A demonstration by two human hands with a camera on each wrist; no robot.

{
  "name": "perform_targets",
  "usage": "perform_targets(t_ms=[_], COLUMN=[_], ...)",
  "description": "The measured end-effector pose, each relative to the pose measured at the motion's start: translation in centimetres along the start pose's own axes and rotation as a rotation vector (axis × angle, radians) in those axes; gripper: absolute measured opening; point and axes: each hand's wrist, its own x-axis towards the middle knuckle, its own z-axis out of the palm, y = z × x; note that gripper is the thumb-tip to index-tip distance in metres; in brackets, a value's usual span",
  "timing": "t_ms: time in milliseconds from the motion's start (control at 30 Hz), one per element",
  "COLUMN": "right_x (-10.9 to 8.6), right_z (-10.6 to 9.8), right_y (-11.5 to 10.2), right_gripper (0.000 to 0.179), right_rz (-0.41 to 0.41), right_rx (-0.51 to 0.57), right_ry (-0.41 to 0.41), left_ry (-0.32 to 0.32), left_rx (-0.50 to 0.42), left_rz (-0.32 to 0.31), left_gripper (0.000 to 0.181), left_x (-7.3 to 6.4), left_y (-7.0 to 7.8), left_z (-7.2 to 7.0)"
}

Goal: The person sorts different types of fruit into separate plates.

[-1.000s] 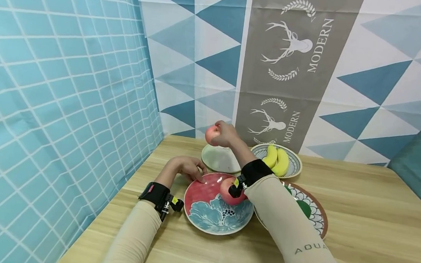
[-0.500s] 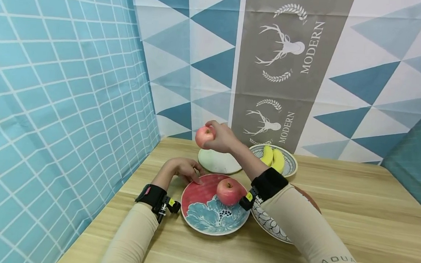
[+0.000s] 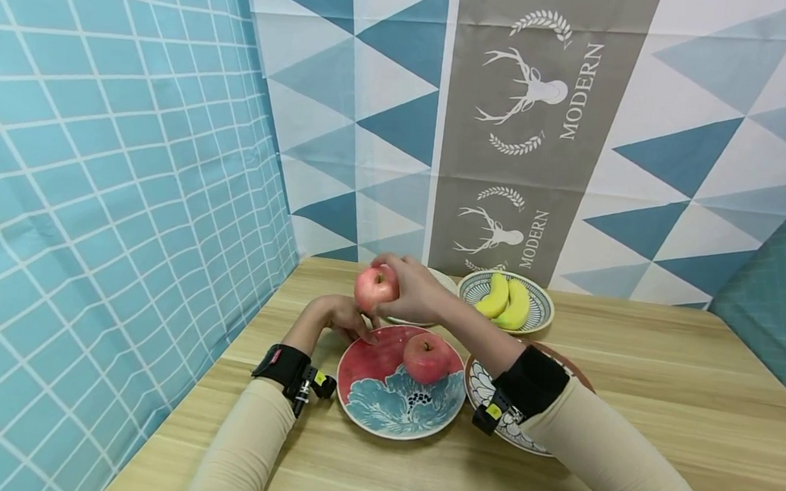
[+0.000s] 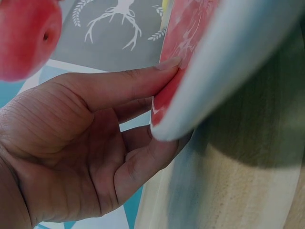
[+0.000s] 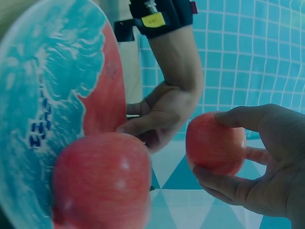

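My right hand (image 3: 413,289) holds an apple (image 3: 376,288) up above the far rim of a red and blue flowered plate (image 3: 382,404). In the right wrist view, thumb and fingers grip that apple (image 5: 216,144) from opposite sides. A second apple (image 3: 426,358) rests on the plate, right of its middle. My left hand (image 3: 347,316) is at the plate's far left rim. The left wrist view shows the left thumb on top of the plate's rim (image 4: 164,107) and the fingers beneath, pinching it. The raised apple (image 4: 28,38) appears at that view's upper left.
Behind the hands stands a pale plate (image 3: 446,283), partly hidden. A patterned bowl (image 3: 542,305) with bananas (image 3: 514,303) is at the back. To the right, a brown-rimmed plate (image 3: 479,381) lies half under my right forearm. A blue gridded curtain (image 3: 133,144) hangs along the left.
My right hand has brought the apple left and then down toward the flowered plate, from over the pale plate. The left hand stays at the rim. The head view has shifted slightly.
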Motion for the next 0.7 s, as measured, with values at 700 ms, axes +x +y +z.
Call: perform_targets(t_ms=[700], right_x=[-3.6], right_z=[3.1], right_y=[-0.1], right_gripper=[0.07], right_rz=[-0.034], right_rx=[-0.126], right_ry=[-0.228], left_ry=[-0.066], left_rx=[0.086], left_rz=[0.106], left_gripper=[0.023], left_x=[0.0], left_y=[-0.2], left_z=[-0.4])
